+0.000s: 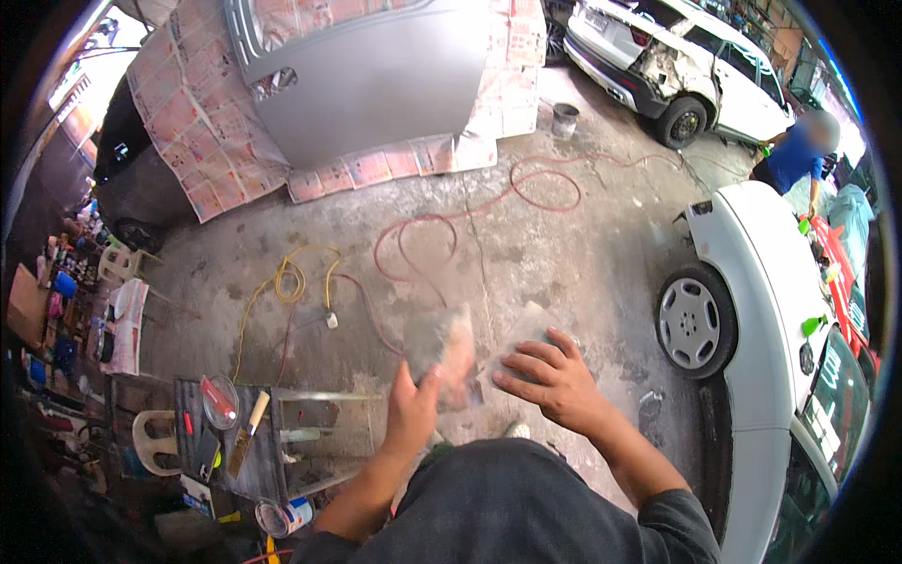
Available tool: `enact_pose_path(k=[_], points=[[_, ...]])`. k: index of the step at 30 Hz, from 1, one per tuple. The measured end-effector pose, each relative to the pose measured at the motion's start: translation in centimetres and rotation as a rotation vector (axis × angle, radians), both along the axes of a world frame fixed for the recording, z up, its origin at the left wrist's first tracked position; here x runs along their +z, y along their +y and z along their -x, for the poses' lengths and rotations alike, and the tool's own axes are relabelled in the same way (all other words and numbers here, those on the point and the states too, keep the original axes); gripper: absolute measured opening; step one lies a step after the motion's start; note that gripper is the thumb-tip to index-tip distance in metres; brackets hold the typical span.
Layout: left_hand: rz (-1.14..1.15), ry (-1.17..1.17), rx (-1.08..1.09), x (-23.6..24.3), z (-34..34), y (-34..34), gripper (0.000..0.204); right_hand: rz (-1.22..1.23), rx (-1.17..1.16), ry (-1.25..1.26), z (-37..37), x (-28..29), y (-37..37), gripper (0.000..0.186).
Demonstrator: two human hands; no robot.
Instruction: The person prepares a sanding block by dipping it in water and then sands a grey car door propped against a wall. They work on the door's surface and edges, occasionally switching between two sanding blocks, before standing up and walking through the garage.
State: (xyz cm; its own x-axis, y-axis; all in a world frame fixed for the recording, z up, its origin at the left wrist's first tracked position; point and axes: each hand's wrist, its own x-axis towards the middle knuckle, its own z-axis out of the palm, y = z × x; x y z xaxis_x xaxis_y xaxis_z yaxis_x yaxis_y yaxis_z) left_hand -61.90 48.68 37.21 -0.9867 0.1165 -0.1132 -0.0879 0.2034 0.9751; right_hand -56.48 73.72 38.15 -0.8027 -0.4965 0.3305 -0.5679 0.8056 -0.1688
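My left hand (413, 404) grips a blurred, flat grey and pinkish piece (439, 348), its thumb over the lower edge. To its right, my right hand (554, 381) has its curved fingers on a second thin, pale grey piece (521, 334), also blurred; its thumb is hidden. I cannot make out what either piece is made of. Both are held in front of my body above the concrete floor.
Ahead stands a grey vehicle panel (366, 85) with paper masking. At right are a white car (761, 282) and a person in blue (794, 160). Red (545, 179) and yellow hoses (291, 268) lie on the floor. Lower left are a tool-laden stand (197, 404) and a chair (150, 428).
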Motion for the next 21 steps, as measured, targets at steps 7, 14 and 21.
enact_pose_path(k=[7, 14, 21], points=[[0.019, 0.185, 0.167, 0.2, 0.3, 1.2, 0.04, 0.097, 0.105, -0.134, -2.0, -1.8, -3.7, 0.057], [-0.606, -0.135, 0.225, -2.1, 0.3, 0.5, 0.038, 0.384, 0.095, -0.071, -1.5, -1.1, -4.9, 0.064], [-0.694, -0.209, 0.193, -2.1, 0.0, -1.3, 0.04, 0.088, -0.064, -0.032, -0.6, -3.3, -0.7, 0.076]])
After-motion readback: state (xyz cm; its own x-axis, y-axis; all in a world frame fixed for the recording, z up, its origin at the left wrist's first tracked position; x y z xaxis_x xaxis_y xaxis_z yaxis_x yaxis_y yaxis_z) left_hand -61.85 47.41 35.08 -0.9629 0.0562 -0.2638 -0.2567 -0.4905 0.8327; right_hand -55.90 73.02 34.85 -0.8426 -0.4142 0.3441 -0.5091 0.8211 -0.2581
